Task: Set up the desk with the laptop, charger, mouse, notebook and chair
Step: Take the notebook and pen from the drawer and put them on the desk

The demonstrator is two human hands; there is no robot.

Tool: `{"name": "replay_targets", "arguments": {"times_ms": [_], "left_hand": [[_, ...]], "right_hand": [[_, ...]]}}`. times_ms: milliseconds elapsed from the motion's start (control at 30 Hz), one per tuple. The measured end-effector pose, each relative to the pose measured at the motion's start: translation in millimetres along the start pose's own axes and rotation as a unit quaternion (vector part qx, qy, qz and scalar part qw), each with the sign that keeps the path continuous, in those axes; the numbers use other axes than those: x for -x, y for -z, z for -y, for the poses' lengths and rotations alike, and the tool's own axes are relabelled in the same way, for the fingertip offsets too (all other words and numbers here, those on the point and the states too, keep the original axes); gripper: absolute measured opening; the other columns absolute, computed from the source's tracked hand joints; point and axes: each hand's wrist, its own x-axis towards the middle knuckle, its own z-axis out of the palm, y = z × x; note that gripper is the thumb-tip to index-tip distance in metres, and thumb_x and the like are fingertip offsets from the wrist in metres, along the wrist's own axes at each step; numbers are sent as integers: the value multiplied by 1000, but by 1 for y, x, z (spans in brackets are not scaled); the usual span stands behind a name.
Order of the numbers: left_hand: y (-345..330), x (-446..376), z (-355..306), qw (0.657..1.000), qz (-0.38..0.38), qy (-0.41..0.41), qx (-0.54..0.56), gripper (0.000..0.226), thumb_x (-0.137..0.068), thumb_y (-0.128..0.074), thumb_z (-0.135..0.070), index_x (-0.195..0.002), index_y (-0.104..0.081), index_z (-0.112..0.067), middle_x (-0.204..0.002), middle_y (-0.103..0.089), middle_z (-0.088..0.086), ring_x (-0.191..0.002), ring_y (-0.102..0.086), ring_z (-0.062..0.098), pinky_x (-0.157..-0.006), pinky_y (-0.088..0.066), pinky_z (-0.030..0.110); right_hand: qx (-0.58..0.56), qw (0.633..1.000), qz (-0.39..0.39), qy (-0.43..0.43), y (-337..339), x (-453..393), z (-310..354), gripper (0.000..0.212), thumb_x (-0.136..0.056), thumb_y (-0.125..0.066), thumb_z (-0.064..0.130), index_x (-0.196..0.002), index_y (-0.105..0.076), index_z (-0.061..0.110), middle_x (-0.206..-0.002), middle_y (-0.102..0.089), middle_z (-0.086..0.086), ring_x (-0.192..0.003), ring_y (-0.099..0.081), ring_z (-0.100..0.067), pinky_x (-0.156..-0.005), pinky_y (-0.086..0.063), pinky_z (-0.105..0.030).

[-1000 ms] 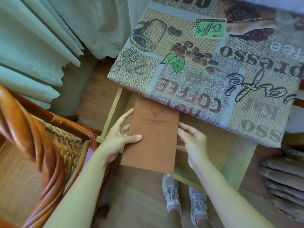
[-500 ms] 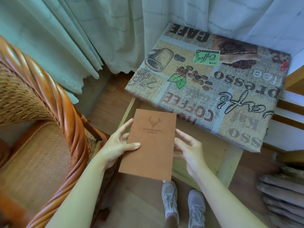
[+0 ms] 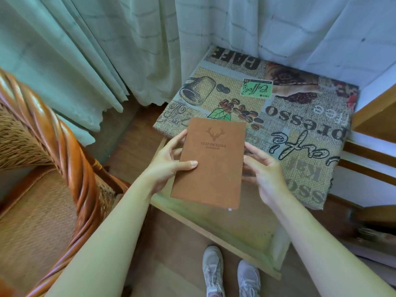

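Gripped by the left hand [image 3: 169, 166] and steadied by the right hand [image 3: 264, 170], the brown notebook [image 3: 211, 161] has risen from the lower shelf to centre frame over the tabletop [image 3: 300, 116], nearly ready for placing.

1. Bright, soft daylight filters through the pale curtains [image 3: 132, 50] at the top
2. Shadows faint
3. Wide-angle bending at the edges
4. Wicker chair [image 3: 42, 168] at left smeared by motion blur
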Motion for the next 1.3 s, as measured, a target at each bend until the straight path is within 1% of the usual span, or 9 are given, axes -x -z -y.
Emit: {"name": "replay_targets", "arguments": {"times_ms": [267,433,533,633,767,900,1100,1200,1300], "left_hand": [[-29,-73,-24,999,47,6,-14,92,-75,-74,5,-146,-33,-37,-121,-68,9,-110,-65,28,-92,-52,47],[-42,-107,-32,997,56,14,-47,89,-78,-71,9,-145,-35,-37,-118,-68,8,-106,-67,23,-80,-58,39],[-43,-125,-30,997,39,12,-58,90,-78,-71,8,-147,-33,-35,-118,-68,10,-104,-68,24,-78,-58,38],[-44,-138,-27,998,15,5,-60,90,-80,-71,6,-148,-29,-35,-120,-65,9,-103,-68,20,-76,-60,35],[-41,-151,-26,995,-5,-22,-96,90,-78,-74,1,-148,-30,-36,-125,-59,4,-109,-63,15,-85,-57,31],[-42,-158,-27,989,-17,-52,-138,92,-72,-80,0,-147,-36,-30,-131,-53,-6,-115,-53,3,-79,-52,11],[-40,-162,-23,985,-35,-59,-156,114,-66,-84,-1,-153,-13,-24,-136,-52,-10,-125,-48,12,-106,-43,37],[-39,-162,-22,985,-39,-65,-152,117,-67,-84,-1,-153,-8,-24,-138,-52,-7,-121,-52,10,-101,-47,34],[-37,-161,-18,983,-47,-74,-163,113,-68,-84,-3,-153,-12,-20,-141,-50,-4,-121,-52,7,-93,-46,20]], "right_hand": [[117,990,75,25,39,-54,32,48,-90,-59,9,-131,-52,33,-110,-69,6,-85,-69,-13,-61,-57,-31],[196,976,98,8,43,-82,34,34,-86,-65,9,-111,-60,31,-102,-69,16,-85,-68,-3,-65,-53,-17],[166,985,43,19,42,-98,33,34,-84,-66,4,-109,-64,27,-99,-72,8,-81,-70,-13,-57,-55,-26],[145,988,-48,28,43,-115,32,39,-85,-63,0,-119,-61,19,-109,-69,2,-93,-69,-17,-69,-59,-35],[104,987,-119,22,41,-127,32,41,-88,-58,-3,-125,-57,14,-103,-67,-3,-90,-66,-10,-66,-59,-26],[60,984,-170,13,38,-131,33,47,-86,-62,-3,-130,-54,13,-97,-65,-1,-88,-64,-10,-69,-59,-26],[112,965,-224,77,27,-133,25,61,-77,-72,0,-132,-53,19,-109,-68,0,-94,-66,-10,-81,-56,-27],[110,959,-249,84,29,-133,28,65,-76,-72,-2,-134,-51,18,-109,-66,-1,-94,-65,-9,-81,-53,-20],[99,961,-249,75,34,-131,26,60,-78,-68,-4,-132,-53,16,-109,-65,1,-97,-65,-9,-88,-55,-29]]}}
